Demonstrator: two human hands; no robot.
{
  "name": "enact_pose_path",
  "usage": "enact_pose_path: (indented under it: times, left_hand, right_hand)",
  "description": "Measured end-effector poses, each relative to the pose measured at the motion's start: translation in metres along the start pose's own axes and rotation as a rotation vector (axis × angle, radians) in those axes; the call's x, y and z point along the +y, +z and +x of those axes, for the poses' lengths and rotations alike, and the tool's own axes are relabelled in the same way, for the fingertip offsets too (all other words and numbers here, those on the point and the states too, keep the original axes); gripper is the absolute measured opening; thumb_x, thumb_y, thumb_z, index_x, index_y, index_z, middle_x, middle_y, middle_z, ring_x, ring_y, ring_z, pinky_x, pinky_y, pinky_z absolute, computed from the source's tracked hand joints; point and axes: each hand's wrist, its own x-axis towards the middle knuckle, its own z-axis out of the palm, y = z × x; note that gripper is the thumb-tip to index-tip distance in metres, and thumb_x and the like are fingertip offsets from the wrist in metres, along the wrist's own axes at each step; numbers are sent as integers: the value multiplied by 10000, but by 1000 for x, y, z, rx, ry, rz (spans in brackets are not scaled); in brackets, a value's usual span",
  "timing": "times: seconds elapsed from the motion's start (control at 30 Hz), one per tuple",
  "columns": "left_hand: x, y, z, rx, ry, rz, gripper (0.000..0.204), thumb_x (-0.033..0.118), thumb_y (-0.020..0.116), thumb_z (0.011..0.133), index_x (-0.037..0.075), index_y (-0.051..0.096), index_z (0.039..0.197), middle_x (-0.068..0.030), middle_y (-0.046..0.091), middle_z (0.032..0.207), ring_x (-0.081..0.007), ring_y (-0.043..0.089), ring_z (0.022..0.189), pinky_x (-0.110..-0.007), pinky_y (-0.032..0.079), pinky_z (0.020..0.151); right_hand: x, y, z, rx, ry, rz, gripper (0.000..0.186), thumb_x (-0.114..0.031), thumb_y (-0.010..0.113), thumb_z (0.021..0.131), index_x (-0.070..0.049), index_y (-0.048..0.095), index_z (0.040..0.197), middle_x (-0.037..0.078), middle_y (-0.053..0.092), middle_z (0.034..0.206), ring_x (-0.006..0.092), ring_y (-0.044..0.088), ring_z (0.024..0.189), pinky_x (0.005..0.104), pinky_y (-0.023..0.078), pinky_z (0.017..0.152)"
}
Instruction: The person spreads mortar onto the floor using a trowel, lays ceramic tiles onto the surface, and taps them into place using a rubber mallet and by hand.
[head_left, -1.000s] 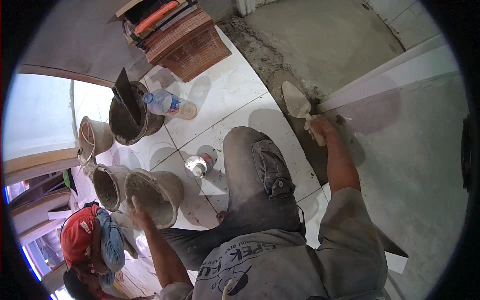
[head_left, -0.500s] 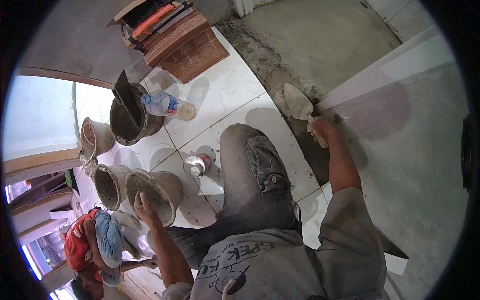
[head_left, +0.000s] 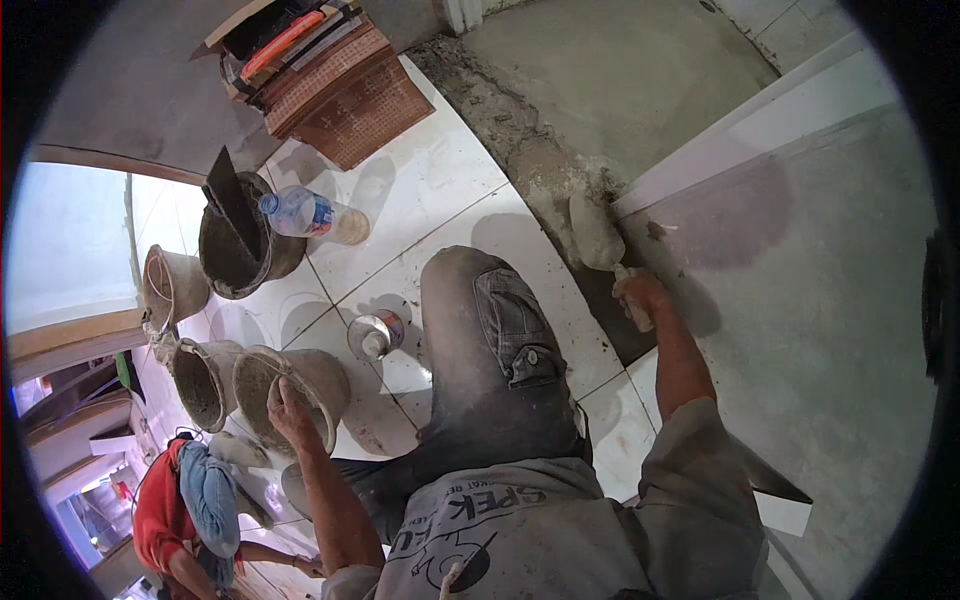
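My right hand [head_left: 642,292] is wrapped round the handle of a cement-smeared pointed trowel [head_left: 596,236]. The blade lies low over the strip of rough, dark mortar [head_left: 535,150] along the tile edge, close to the foot of the wall. To the left, my left hand [head_left: 290,412] is over the mouth of a grey bucket [head_left: 332,385], its fingers drawn together. Whether they grip something there is too small to tell. My bent knee sits between the two hands, above white floor tiles [head_left: 430,240].
A second bucket [head_left: 218,375], another bucket [head_left: 182,285] and a dark bucket [head_left: 285,255] with a flat board [head_left: 232,205] stand left. Nearby are a plastic bottle [head_left: 315,216], a can [head_left: 378,335] and a tile stack [head_left: 360,110]. A co-worker in red [head_left: 165,510] bends at lower left.
The whole view has shifted slightly. The trowel blade has turned and slid a little toward me along the mortar strip. My left hand has moved slightly right over the bucket. The co-worker bends lower.
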Motion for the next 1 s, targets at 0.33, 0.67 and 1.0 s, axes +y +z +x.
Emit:
enact_pose_path:
  times: [0.33, 0.67, 1.0]
  left_hand:
    - [4, 11, -6, -15, -57, -68, 318, 233, 499, 895, -35, 608, 1027, -75, 626, 867, -143, 547, 752, -290, 441, 694]
    - [17, -2, -14, 15, -3, -53, 320, 238, 508, 895, -46, 611, 1002, -58, 615, 857, -129, 533, 747, -275, 436, 679]
    - [17, 10, -15, -48, -63, 100, 350, 248, 496, 893, -47, 595, 1054, -101, 632, 937, -159, 566, 829, -286, 441, 754]
  right_hand:
    - [-6, 7, -4, -11, 29, 0, 108, -100, 612, 674, -21, 551, 716, 89, 539, 582, 219, 527, 454, 369, 418, 431]
    - [-55, 9, 64, 89, -121, 93, 132, -110, 604, 677, -4, 542, 725, 86, 521, 582, 205, 510, 450, 369, 433, 409]
    - [-40, 3, 30, -50, -28, -59, 208, -134, 632, 676, -21, 550, 831, 97, 548, 655, 194, 538, 510, 375, 446, 439]
